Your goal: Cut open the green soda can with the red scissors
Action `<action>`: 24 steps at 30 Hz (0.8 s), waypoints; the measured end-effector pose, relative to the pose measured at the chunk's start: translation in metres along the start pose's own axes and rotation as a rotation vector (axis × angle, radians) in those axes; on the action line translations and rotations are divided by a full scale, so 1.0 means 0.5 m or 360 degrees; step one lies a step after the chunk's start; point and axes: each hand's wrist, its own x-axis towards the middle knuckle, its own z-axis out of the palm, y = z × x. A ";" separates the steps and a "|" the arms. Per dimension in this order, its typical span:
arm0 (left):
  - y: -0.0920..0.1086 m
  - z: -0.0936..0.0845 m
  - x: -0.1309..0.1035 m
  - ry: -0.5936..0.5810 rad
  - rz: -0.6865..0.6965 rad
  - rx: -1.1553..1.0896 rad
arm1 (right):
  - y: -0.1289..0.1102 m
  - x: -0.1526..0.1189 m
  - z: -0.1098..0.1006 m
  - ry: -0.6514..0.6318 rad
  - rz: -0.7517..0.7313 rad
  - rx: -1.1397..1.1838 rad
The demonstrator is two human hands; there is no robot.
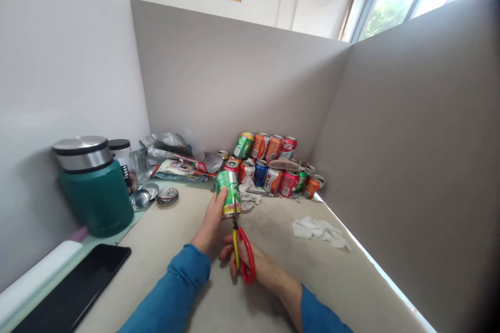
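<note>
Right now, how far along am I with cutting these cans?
Loose metal discs at the left suggest some cutting is done. Your left hand holds a green can, your right hand has the scissors against it. The upper stacked cans look uncut, probably remaining.

Behind everything on my table (273, 229) stands a partition (234, 78). Before it, cans (289, 183) sit stacked, with bags (183, 169) to their left. The flask (96, 195) is at my left, lids (140, 199) beside it, the phone (74, 291) nearer me; a cloth (320, 231) lies right.
</note>
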 end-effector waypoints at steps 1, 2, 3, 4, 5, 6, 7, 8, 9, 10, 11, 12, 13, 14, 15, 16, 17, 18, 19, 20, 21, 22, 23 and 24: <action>0.000 0.000 -0.001 0.0000 -0.0024 0.0038 | -0.001 0.001 0.004 0.0027 0.0002 -0.0007; 0.000 0.001 -0.001 0.0003 -0.0040 0.0076 | -0.001 0.002 0.007 0.0058 0.0007 -0.0026; 0.000 0.001 -0.002 0.0008 -0.0045 0.0105 | 0.000 0.003 0.010 0.0097 0.0010 -0.0059; 0.000 0.001 -0.002 0.0005 -0.0046 0.0106 | 0.000 0.004 0.013 0.0136 0.0008 -0.0099; 0.000 0.002 -0.001 0.0002 -0.0043 0.0099 | 0.000 0.005 0.016 0.0175 -0.0002 -0.0140; 0.000 0.002 0.000 -0.0001 -0.0035 0.0090 | -0.001 0.006 0.018 0.0204 -0.0013 -0.0178; 0.000 0.003 0.001 -0.0002 -0.0026 0.0083 | -0.001 0.007 0.020 0.0224 -0.0023 -0.0211; 0.000 0.002 0.002 -0.0001 -0.0015 0.0077 | -0.002 0.008 0.021 0.0244 -0.0031 -0.0237; 0.001 0.002 0.003 0.0005 -0.0008 0.0074 | -0.003 0.008 0.022 0.0263 -0.0034 -0.0265; 0.001 0.001 0.003 0.0013 -0.0010 0.0072 | -0.003 0.009 0.023 0.0280 -0.0027 -0.0294; 0.001 0.000 0.004 0.0021 -0.0015 0.0067 | -0.003 0.011 0.024 0.0298 -0.0017 -0.0319; 0.002 -0.002 0.005 0.0027 -0.0023 0.0061 | -0.002 0.013 0.025 0.0318 -0.0006 -0.0336; 0.002 -0.005 0.006 0.0031 -0.0032 0.0052 | -0.001 0.016 0.026 0.0336 0.0000 -0.0348; 0.003 -0.007 0.006 0.0033 -0.0042 0.0043 | 0.001 0.019 0.026 0.0349 0.0001 -0.0355; 0.003 -0.010 0.007 0.0034 -0.0054 0.0034 | 0.003 0.022 0.026 0.0359 0.0000 -0.0361; 0.003 -0.013 0.009 0.0037 -0.0070 0.0027 | 0.004 0.026 0.027 0.0368 0.0000 -0.0365; 0.003 -0.015 0.010 0.0044 -0.0093 0.0023 | 0.006 0.029 0.026 0.0373 0.0005 -0.0369; 0.002 -0.018 0.012 0.0054 -0.0118 0.0019 | 0.007 0.032 0.026 0.0375 0.0016 -0.0367; 0.001 -0.020 0.013 0.0063 -0.0142 0.0012 | 0.008 0.034 0.026 0.0374 0.0036 -0.0357; 0.000 -0.021 0.014 0.0068 -0.0163 0.0002 | 0.009 0.036 0.026 0.0373 0.0057 -0.0340; -0.001 -0.022 0.015 0.0066 -0.0177 -0.0014 | 0.009 0.038 0.026 0.0369 0.0074 -0.0322; -0.002 -0.023 0.016 0.0058 -0.0183 -0.0036 | 0.009 0.039 0.026 0.0366 0.0084 -0.0309; -0.002 -0.023 0.016 0.0045 -0.0184 -0.0061 | 0.009 0.039 0.026 0.0368 0.0087 -0.0300; -0.002 -0.023 0.016 0.0033 -0.0185 -0.0087 | 0.009 0.039 0.027 0.0373 0.0084 -0.0298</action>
